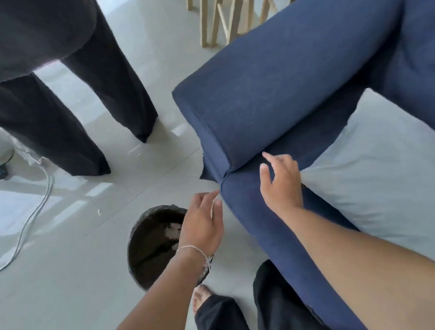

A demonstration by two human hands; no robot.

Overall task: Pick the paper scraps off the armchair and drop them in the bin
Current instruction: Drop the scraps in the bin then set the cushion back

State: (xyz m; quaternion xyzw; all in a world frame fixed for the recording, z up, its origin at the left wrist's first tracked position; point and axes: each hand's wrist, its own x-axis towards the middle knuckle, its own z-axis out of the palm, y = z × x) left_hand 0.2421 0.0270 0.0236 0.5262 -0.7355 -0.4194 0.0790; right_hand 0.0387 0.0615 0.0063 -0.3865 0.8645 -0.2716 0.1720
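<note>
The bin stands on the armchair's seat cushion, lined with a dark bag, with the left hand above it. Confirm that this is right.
Not quite. The head view shows the bin standing on the pale floor beside the armchair, not on the seat cushion. The rest holds: it is lined with a dark bag, and the left hand is above its rim.

A pale, glossy tiled floor (88, 274) fills the left and centre of the frame. On it stand a round black-lined bin (152, 245) at lower centre, the blue armchair (271, 99) at right, pale wooden legs (209, 11) at top, and a white cable (27, 221) at left. A small scrap (99, 212) lies left of centre.
</note>
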